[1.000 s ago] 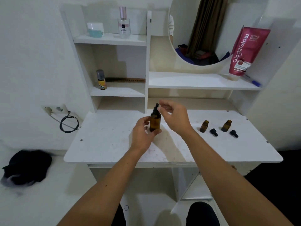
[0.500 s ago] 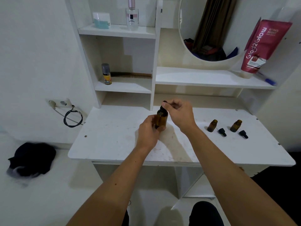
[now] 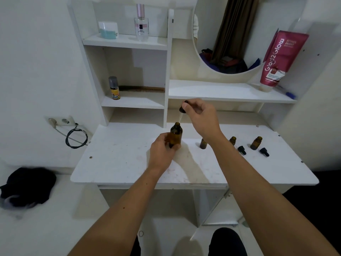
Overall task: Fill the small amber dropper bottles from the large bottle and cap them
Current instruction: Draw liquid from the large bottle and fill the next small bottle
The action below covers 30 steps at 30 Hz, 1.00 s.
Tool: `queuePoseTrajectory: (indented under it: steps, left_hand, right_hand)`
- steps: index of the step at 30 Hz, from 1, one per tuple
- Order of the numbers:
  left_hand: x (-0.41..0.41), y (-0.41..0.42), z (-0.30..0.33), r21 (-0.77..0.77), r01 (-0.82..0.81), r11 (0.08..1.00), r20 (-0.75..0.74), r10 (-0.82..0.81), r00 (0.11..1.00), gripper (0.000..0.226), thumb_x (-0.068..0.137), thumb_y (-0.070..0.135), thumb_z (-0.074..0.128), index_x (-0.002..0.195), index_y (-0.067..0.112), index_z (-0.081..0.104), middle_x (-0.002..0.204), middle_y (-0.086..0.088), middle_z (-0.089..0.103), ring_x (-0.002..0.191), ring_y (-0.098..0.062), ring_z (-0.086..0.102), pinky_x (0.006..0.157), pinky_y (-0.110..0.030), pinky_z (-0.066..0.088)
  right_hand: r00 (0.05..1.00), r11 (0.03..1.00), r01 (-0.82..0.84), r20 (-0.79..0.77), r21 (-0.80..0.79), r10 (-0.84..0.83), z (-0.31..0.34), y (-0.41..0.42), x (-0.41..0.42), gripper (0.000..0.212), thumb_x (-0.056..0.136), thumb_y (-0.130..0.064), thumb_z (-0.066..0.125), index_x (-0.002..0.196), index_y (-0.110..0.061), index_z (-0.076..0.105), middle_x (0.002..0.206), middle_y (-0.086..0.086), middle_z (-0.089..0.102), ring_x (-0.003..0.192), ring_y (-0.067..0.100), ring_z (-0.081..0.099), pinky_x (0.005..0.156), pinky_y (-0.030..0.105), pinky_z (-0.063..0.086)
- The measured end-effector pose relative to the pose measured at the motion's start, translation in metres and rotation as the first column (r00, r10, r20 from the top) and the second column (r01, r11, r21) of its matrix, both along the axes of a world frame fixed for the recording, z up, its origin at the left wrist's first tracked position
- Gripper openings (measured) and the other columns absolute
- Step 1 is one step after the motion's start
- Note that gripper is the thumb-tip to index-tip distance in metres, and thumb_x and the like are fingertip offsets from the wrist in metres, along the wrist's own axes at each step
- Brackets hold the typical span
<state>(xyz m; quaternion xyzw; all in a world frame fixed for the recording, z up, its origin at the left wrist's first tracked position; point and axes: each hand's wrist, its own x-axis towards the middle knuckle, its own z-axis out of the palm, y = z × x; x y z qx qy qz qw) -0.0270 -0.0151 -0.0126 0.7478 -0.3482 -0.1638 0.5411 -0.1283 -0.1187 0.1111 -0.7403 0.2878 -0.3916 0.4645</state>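
My left hand [image 3: 162, 154] grips the large amber bottle [image 3: 176, 134] upright on the white desk [image 3: 120, 163], and its neck is uncovered. My right hand [image 3: 201, 117] holds the black dropper cap [image 3: 183, 107] above that bottle, with the glass pipette hanging just over the mouth. Three small amber bottles stand uncapped to the right: one [image 3: 203, 144] beside my right wrist, one [image 3: 232, 140] partly behind my forearm, one [image 3: 256, 143] farther right. Two small black dropper caps [image 3: 241, 150] [image 3: 264, 152] lie next to them.
Shelves rise at the desk's back with a yellow spray can [image 3: 114, 88], a comb [image 3: 142, 89], a perfume bottle [image 3: 141, 23] and a red tube [image 3: 282, 56]. A round mirror [image 3: 227, 34] hangs above. A cable [image 3: 76, 137] hangs at the left wall; dark cloth [image 3: 27, 185] lies on the floor.
My right hand has lifted the dropper cap off the large bottle and raised it, drawing the pipette out. A third small bottle now shows beside my right wrist.
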Motion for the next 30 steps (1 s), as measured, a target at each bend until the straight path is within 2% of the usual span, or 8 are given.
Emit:
queuePoseTrajectory:
  steps: [5, 9, 12, 19, 23, 27, 28, 30]
  left_hand:
    - [-0.009, 0.008, 0.001, -0.002, -0.036, 0.999, -0.02, 0.036, 0.999, 0.063, 0.085, 0.032, 0.085, 0.139, 0.02, 0.055, 0.134, 0.002, 0.066, 0.12, -0.017, 0.062, 0.109, -0.036, 0.05]
    - [-0.018, 0.015, -0.002, -0.053, -0.179, 0.982, -0.072, 0.175, 0.982, 0.058, 0.08, 0.029, 0.09, 0.126, 0.02, 0.055, 0.119, 0.003, 0.064, 0.108, -0.015, 0.063, 0.093, -0.022, 0.051]
    - [-0.035, 0.017, -0.004, -0.083, -0.184, 0.979, -0.091, 0.177, 0.98, 0.053, 0.08, 0.03, 0.09, 0.118, 0.025, 0.053, 0.112, 0.008, 0.063, 0.101, -0.013, 0.063, 0.085, -0.016, 0.05]
    - [-0.079, -0.006, -0.002, -0.107, 0.023, 0.994, -0.119, -0.035, 0.992, 0.045, 0.082, 0.028, 0.088, 0.118, 0.021, 0.062, 0.106, 0.008, 0.068, 0.097, -0.008, 0.066, 0.084, -0.015, 0.055]
    - [-0.106, -0.031, 0.0, -0.087, 0.135, 0.987, -0.087, -0.143, 0.986, 0.044, 0.086, 0.028, 0.085, 0.123, 0.017, 0.065, 0.116, 0.006, 0.07, 0.105, -0.008, 0.065, 0.094, -0.018, 0.054]
    - [-0.124, -0.059, 0.002, -0.069, 0.182, 0.981, -0.071, -0.187, 0.98, 0.046, 0.087, 0.028, 0.083, 0.128, 0.016, 0.066, 0.127, 0.002, 0.07, 0.116, -0.011, 0.064, 0.106, -0.029, 0.052]
    - [-0.127, -0.065, 0.001, -0.074, 0.189, 0.979, -0.072, -0.195, 0.978, 0.048, 0.087, 0.027, 0.084, 0.13, 0.015, 0.065, 0.129, 0.002, 0.069, 0.118, -0.011, 0.063, 0.107, -0.03, 0.051]
    - [-0.132, -0.076, 0.0, -0.079, 0.201, 0.976, -0.07, -0.206, 0.976, 0.052, 0.087, 0.024, 0.084, 0.134, 0.014, 0.063, 0.134, 0.001, 0.067, 0.123, -0.011, 0.061, 0.11, -0.031, 0.05]
  right_hand:
    - [0.992, 1.0, 0.014, 0.125, -0.027, -0.01, 0.019, -0.001, -0.009, 0.015, 0.101, -0.018, 0.071, 0.114, -0.013, 0.077, 0.105, 0.003, 0.081, 0.103, 0.014, 0.078, 0.1, 0.028, 0.059]
    - [0.985, 0.999, 0.039, 0.171, -0.035, -0.032, 0.021, 0.0, -0.024, 0.016, 0.101, -0.017, 0.071, 0.115, -0.013, 0.076, 0.107, 0.004, 0.08, 0.105, 0.016, 0.078, 0.103, 0.035, 0.059]
    - [0.98, 0.996, 0.077, 0.185, -0.037, -0.069, 0.016, -0.002, -0.04, 0.017, 0.101, -0.019, 0.071, 0.116, -0.014, 0.075, 0.109, 0.002, 0.08, 0.106, 0.012, 0.077, 0.103, 0.031, 0.059]
    - [0.969, 0.985, 0.169, 0.189, -0.037, -0.159, 0.004, -0.014, -0.094, 0.021, 0.101, -0.015, 0.071, 0.121, -0.01, 0.075, 0.108, 0.001, 0.08, 0.104, 0.009, 0.077, 0.098, 0.024, 0.059]
    - [0.958, 0.974, 0.226, 0.186, -0.016, -0.219, -0.002, -0.028, -0.124, 0.019, 0.101, -0.016, 0.071, 0.12, -0.015, 0.074, 0.106, 0.0, 0.08, 0.102, 0.01, 0.078, 0.097, 0.025, 0.059]
    - [0.941, 0.959, 0.282, 0.188, 0.026, -0.281, -0.005, -0.044, -0.148, 0.018, 0.101, -0.016, 0.07, 0.119, -0.016, 0.074, 0.104, -0.003, 0.081, 0.1, 0.009, 0.078, 0.095, 0.024, 0.059]
    - [0.938, 0.956, 0.292, 0.186, 0.032, -0.293, -0.006, -0.048, -0.153, 0.018, 0.102, -0.017, 0.07, 0.119, -0.016, 0.074, 0.104, -0.002, 0.081, 0.1, 0.008, 0.078, 0.091, 0.022, 0.06]
    - [0.933, 0.947, 0.318, 0.164, 0.038, -0.32, -0.009, -0.055, -0.159, 0.018, 0.103, -0.019, 0.069, 0.12, -0.016, 0.074, 0.105, -0.002, 0.081, 0.098, 0.004, 0.078, 0.071, 0.016, 0.059]
